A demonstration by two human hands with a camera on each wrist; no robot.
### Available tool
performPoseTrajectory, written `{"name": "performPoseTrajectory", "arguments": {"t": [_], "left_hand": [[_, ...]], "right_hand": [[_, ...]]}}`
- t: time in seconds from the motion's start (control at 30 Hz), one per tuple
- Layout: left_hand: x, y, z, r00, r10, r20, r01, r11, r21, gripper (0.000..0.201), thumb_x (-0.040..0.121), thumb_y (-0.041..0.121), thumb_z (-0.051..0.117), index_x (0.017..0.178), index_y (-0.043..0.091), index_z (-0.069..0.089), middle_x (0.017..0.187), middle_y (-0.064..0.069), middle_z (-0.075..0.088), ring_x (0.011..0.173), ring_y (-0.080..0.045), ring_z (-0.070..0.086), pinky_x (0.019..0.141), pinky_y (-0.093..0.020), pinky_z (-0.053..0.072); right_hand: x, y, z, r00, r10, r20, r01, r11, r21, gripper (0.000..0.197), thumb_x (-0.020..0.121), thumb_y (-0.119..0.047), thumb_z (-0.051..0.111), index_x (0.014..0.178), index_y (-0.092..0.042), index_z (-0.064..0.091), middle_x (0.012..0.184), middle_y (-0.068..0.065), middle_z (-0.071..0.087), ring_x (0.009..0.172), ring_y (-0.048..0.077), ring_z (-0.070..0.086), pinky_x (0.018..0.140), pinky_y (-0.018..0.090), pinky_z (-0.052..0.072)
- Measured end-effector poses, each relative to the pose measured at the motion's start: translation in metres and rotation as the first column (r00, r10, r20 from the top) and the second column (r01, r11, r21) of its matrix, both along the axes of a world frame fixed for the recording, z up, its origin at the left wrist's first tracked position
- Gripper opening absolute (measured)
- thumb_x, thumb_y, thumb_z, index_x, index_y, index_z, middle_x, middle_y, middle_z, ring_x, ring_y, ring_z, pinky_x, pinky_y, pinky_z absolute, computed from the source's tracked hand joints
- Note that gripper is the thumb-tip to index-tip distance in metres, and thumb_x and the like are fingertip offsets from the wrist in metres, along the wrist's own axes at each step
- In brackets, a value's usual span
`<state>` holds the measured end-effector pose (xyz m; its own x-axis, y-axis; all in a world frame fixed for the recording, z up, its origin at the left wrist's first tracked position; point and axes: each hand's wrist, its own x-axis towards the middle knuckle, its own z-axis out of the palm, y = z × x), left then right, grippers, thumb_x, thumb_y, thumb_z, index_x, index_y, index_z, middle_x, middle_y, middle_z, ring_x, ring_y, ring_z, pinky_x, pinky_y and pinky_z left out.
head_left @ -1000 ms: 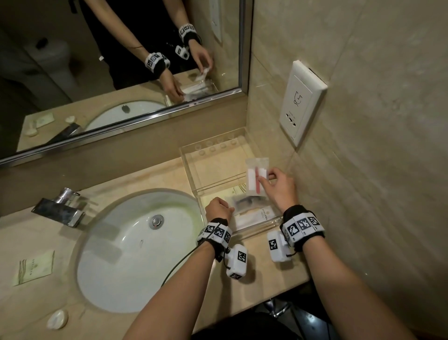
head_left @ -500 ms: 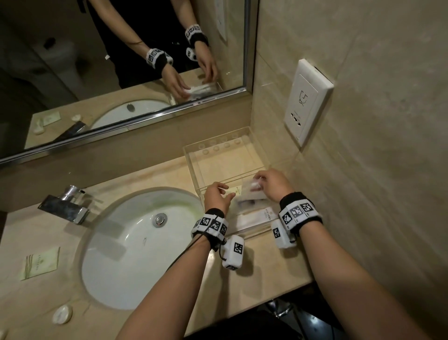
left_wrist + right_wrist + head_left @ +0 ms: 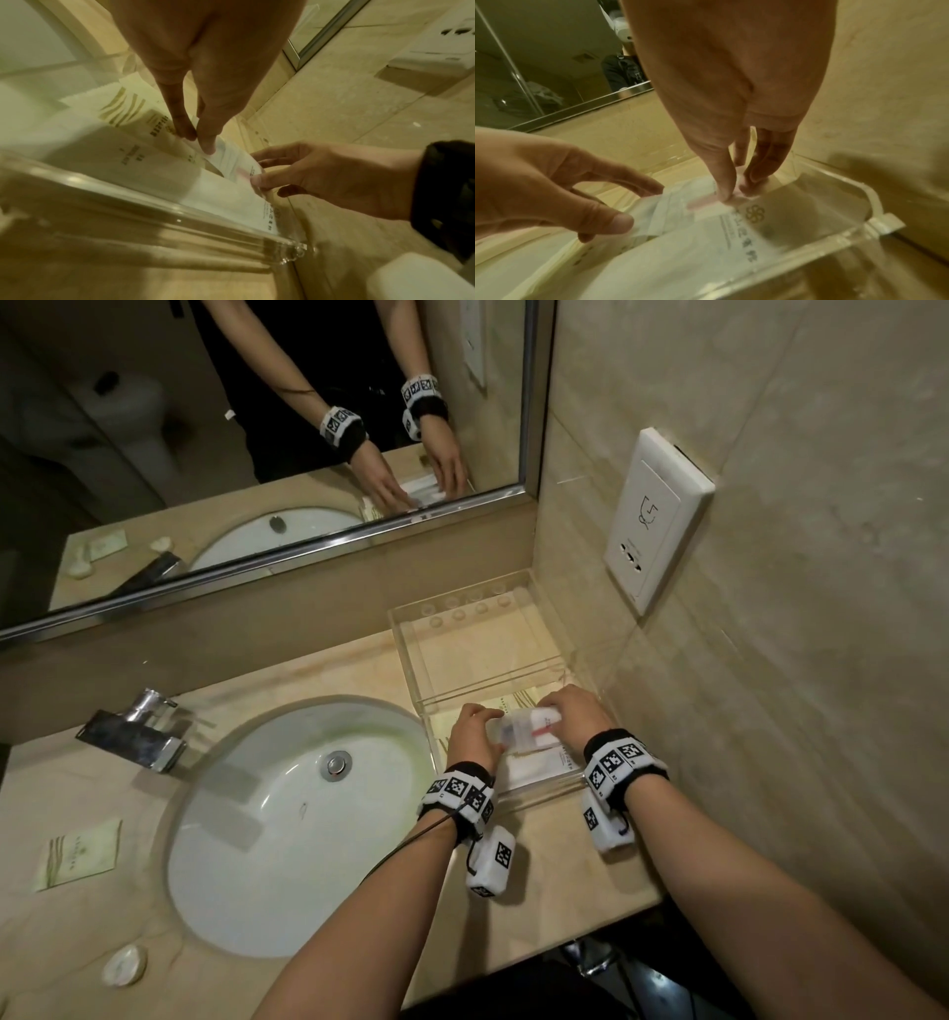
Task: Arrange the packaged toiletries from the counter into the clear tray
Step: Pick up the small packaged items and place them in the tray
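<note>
Your left hand (image 3: 475, 737) and right hand (image 3: 575, 716) are both pinching the packet (image 3: 529, 734) by its ends, low inside the tray (image 3: 544, 796) over other packets (image 3: 144, 162). Your hands are hiding its edges, and its print is blurring beyond reading.

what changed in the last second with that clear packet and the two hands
The clear packet with the pink strip went from upright above the tray, held by the right hand alone, down flat onto the packets in the tray's near end. The left hand came off the tray's edge and now pinches the packet's other end. The green sachet and round soap left of the sink stayed put.
</note>
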<state>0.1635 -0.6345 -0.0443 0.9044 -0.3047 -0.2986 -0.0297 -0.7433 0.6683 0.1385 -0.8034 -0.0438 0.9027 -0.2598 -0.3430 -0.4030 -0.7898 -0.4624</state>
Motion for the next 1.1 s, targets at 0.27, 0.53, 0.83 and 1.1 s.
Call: {"name": "performPoseTrajectory", "arguments": {"t": [0.27, 0.53, 0.83, 1.1], "left_hand": [[-0.002, 0.0, -0.004, 0.999, -0.046, 0.028, 0.047, 0.999, -0.028, 0.037, 0.075, -0.004, 0.069, 0.11, 0.009, 0.069, 0.118, -0.006, 0.063, 0.111, -0.024, 0.058, 0.102, -0.025, 0.039], [0.003, 0.001, -0.01, 0.999, -0.044, -0.002, 0.044, 0.999, 0.002, 0.043, 0.075, 0.001, 0.07, 0.114, 0.018, 0.066, 0.123, -0.003, 0.062, 0.116, -0.026, 0.051, 0.104, -0.036, 0.041], [0.001, 0.003, -0.012, 0.998, -0.06, 0.017, 0.06, 0.998, 0.009, 0.042, 0.077, 0.008, 0.071, 0.117, 0.02, 0.065, 0.125, -0.004, 0.061, 0.118, -0.028, 0.048, 0.106, -0.037, 0.039], [0.002, 0.011, -0.012, 0.998, -0.06, 0.001, 0.06, 0.998, 0.033, 0.046, 0.079, 0.008, 0.071, 0.123, 0.021, 0.061, 0.127, -0.005, 0.061, 0.121, -0.027, 0.05, 0.108, -0.041, 0.039]], "right_hand": [[-0.001, -0.005, 0.0, 0.998, 0.046, -0.042, -0.05, 0.994, -0.094, 0.028, 0.085, -0.007, 0.066, 0.108, -0.023, 0.068, 0.11, 0.001, 0.063, 0.094, 0.021, 0.062, 0.09, 0.039, 0.053], [-0.001, -0.005, -0.005, 0.999, 0.018, -0.033, -0.021, 0.995, -0.096, 0.034, 0.088, -0.013, 0.066, 0.122, -0.018, 0.065, 0.123, 0.006, 0.061, 0.104, 0.026, 0.063, 0.09, 0.037, 0.052], [-0.014, 0.0, -0.014, 0.999, 0.048, -0.015, -0.05, 0.994, -0.099, 0.04, 0.095, -0.009, 0.055, 0.134, -0.013, 0.057, 0.136, 0.009, 0.049, 0.12, 0.029, 0.053, 0.102, 0.042, 0.046], [-0.019, -0.001, -0.005, 0.996, 0.089, -0.016, -0.09, 0.992, -0.091, 0.052, 0.09, 0.008, 0.048, 0.134, -0.018, 0.056, 0.131, 0.01, 0.055, 0.114, 0.027, 0.057, 0.098, 0.036, 0.048]]}}
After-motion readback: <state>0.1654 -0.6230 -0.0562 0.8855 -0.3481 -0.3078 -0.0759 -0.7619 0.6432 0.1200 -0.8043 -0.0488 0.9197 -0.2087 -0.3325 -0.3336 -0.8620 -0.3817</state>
